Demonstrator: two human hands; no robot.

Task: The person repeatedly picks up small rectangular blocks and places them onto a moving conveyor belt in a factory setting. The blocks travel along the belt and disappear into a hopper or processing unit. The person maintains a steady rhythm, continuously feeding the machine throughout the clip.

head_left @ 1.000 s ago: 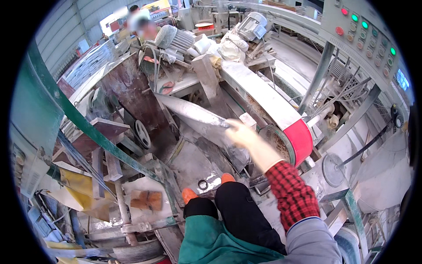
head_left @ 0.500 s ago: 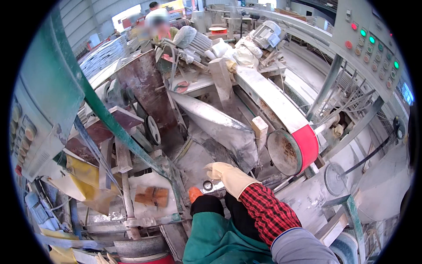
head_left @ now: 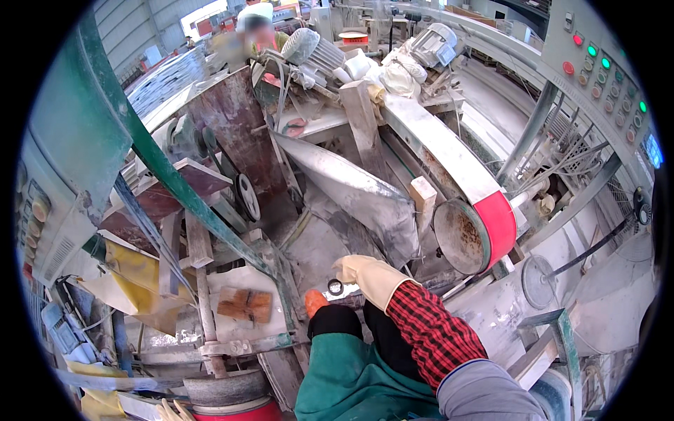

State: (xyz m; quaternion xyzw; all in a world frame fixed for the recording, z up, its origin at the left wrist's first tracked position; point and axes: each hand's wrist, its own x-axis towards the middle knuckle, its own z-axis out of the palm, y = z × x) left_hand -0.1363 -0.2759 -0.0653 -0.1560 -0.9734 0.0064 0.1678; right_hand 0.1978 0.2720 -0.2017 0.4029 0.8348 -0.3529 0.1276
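My right hand [head_left: 374, 279], in a cream rubber glove below a red-and-black checked sleeve, hangs in front of my legs. Its fingers curl inward; whatever they may hold is hidden. Beside its fingertips, lower down, shows a small dark ring-shaped thing [head_left: 335, 286], close to my orange boot [head_left: 315, 302]. Beyond the hand slants a dusty grey sheet-like guard [head_left: 351, 188]. At the bottom left edge, only the fingers of my left hand [head_left: 174, 411] show, in a similar glove. They are spread, with nothing visible in them, near a red-banded drum [head_left: 239, 411].
A long white machine arm with a red end cover [head_left: 496, 224] projects from the right. Green framework [head_left: 189, 210] crosses on the left, near a reddish-brown wooden block [head_left: 244, 304]. A button panel [head_left: 597, 81] stands upper right. Another person [head_left: 256, 28] is at the back.
My view has shifted slightly, so most of the machinery sits a little farther right. My right hand keeps its curled shape. The person at the back has shifted posture.
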